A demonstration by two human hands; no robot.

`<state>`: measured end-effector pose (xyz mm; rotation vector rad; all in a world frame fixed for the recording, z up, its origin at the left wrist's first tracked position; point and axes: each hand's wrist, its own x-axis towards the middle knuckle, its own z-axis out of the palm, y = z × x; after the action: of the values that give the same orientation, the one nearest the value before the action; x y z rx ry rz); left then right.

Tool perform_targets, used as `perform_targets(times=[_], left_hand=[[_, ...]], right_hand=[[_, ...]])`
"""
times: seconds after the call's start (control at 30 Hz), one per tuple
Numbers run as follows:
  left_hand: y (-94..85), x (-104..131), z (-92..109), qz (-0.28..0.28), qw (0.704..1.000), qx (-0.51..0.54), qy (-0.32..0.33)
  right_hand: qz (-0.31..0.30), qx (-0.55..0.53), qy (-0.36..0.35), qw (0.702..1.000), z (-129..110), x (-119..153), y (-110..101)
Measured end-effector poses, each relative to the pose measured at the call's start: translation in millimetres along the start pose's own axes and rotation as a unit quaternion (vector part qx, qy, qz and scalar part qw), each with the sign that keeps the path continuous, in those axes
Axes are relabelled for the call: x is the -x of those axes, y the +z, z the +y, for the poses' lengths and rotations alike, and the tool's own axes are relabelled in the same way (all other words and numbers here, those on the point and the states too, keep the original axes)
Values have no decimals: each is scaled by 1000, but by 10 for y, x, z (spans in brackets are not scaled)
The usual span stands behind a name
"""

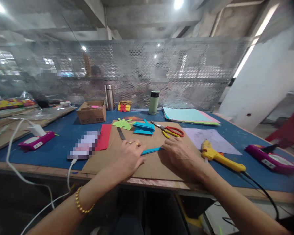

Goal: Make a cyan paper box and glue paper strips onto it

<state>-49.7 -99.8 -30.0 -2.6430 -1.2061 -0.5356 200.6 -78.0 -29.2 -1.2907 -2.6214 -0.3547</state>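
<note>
A narrow blue paper strip (152, 150) stretches between my two hands over a brown cardboard sheet (147, 169). My left hand (131, 156) is closed on the strip's left end, fingers bent. At the other end, my right hand (177, 151) grips the strip with curled fingers; its fingertips are partly hidden. Just beyond the hands lie folded blue paper pieces (143, 128), a pair of scissors (170, 130) with red and yellow handles, and green paper cut-outs (122, 124). A dark flat blade or ruler (121, 133) pokes out past my left fingers.
Right of the cardboard rest a yellow glue gun (220, 158), a lilac sheet (214, 138) and a purple power strip (271, 160). On the left are red paper (105, 137), a phone (84, 145) and another power strip (36, 141). Behind stand a box (91, 112), a flask (109, 98) and a green cup (153, 103).
</note>
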Motion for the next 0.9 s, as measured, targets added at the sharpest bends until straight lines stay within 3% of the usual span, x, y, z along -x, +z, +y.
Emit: perform_targets(times=[0.07,0.2,0.33,0.4,0.53,0.67,0.9], left_hand=[[78,-166,49,-40,999,-19,5],[206,-320,25,-43,997,-61,27],[151,-358,-82,-33,999,-4,15],[68,-428,-117,-35,998,46,-3],[-118,-729,-90,-69,995,77,16],[-208,-1034,-40,-78,996,45,26],[24,-1108,-249,-78,990,120,-19]], right_hand=[[8,-3,-4,1000,18,24,13],[34,-45,-17,998,118,98,-14],[148,-46,7,988,174,111,-139],[178,-27,16,984,128,54,-221],[122,-8,1,993,6,-204,-309],[73,-14,22,997,57,-480,-224],[102,-29,52,993,316,-530,-51]])
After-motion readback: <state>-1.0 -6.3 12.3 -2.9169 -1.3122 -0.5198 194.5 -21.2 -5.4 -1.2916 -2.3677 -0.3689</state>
